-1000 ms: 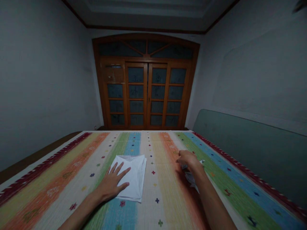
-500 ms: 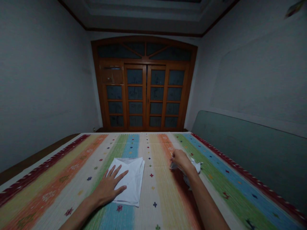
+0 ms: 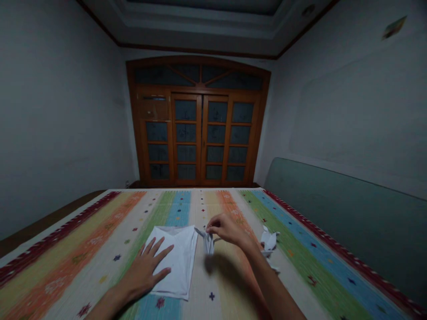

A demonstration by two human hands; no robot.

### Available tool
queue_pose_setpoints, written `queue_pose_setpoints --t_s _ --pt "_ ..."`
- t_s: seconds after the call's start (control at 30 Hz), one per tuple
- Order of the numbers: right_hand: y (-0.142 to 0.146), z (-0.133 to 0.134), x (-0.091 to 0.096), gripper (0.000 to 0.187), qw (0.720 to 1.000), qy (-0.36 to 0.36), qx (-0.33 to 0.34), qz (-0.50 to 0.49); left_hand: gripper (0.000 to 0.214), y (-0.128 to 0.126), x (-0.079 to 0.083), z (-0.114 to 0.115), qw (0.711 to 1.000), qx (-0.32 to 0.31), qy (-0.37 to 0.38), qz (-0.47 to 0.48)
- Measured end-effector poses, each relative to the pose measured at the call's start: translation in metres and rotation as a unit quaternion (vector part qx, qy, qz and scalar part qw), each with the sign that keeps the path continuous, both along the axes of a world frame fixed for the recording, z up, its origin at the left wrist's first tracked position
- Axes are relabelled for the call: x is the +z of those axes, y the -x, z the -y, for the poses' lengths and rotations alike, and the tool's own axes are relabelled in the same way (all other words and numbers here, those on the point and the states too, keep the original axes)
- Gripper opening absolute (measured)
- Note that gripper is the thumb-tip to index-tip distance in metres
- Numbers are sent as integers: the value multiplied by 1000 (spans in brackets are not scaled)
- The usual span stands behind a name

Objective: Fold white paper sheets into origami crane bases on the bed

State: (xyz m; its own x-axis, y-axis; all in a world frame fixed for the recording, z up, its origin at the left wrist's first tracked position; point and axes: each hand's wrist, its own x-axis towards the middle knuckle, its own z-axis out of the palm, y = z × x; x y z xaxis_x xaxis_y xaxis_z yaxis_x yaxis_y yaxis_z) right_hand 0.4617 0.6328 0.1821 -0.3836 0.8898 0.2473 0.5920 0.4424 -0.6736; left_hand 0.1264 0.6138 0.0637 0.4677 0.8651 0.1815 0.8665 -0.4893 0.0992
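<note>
My left hand (image 3: pixel 147 269) lies flat with spread fingers on a white, roughly square paper packet (image 3: pixel 176 262), whose creases and layered edges show at the right and bottom. My right hand (image 3: pixel 227 229) pinches a white origami figure (image 3: pixel 208 243) between thumb and fingers, just beyond the packet's upper right corner. Thin points stick out from the figure to the left and right, and its folded body hangs down with a shadow below it. Further right, more white origami figures (image 3: pixel 268 240) rest on the cloth, partly hidden by my right forearm.
A striped, multicoloured cloth (image 3: pixel 126 235) covers the table. Past its far edge stands a wooden door with glass panes (image 3: pixel 200 138). A pale green panel (image 3: pixel 333 195) runs along the right side, and a dark wooden edge (image 3: pixel 50 213) shows at the left.
My right hand has moved left from the origami figures, carrying one up beside the packet. My left hand stays flat on the packet. The view has tilted slightly.
</note>
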Motion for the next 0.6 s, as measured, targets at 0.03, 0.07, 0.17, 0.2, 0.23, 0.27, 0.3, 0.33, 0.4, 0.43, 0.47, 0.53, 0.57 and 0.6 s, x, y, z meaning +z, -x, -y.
queue_pose_setpoints --t_s 0.03,0.07,0.17,0.2,0.23,0.27,0.3,0.33,0.4,0.43,0.47,0.53,0.57,0.6 --pt "5 0 -3 15 1000 -2 10 -16 61 1 -1 0 1000 -3 -9 8" --pt "10 0 -6 17 999 -3 19 -31 58 1 -1 -1 1000 -6 -22 17" --pt "24 3 -16 22 997 -5 40 -69 43 -5 1 2 995 -19 -74 67" --pt "29 5 -19 24 996 -6 44 -81 38 -10 4 5 991 -25 -91 95" --pt "33 7 -22 25 995 -8 47 -93 37 -17 8 9 986 -34 -101 130" --pt "36 9 -25 27 993 -10 46 -106 37 -26 12 15 979 -43 -104 169" --pt "40 12 -27 28 992 -12 45 -120 38 -35 16 21 972 -55 -102 206" --pt "43 15 -30 29 990 -15 42 -137 39 -44 20 28 964 -68 -100 238" --pt "48 22 -38 29 984 -20 33 -173 44 -61 26 42 947 -94 -109 287" --pt "49 26 -42 27 981 -20 28 -193 49 -67 27 48 942 -104 -115 296" --pt "51 30 -47 26 977 -18 22 -212 55 -72 26 53 940 -111 -121 301" --pt "53 40 -59 23 969 -10 13 -245 62 -77 23 60 936 -131 -138 295" --pt "53 45 -65 23 965 -4 7 -261 63 -78 20 62 937 -141 -148 284" --pt "53 51 -71 22 962 4 4 -274 64 -79 18 64 938 -152 -158 269"
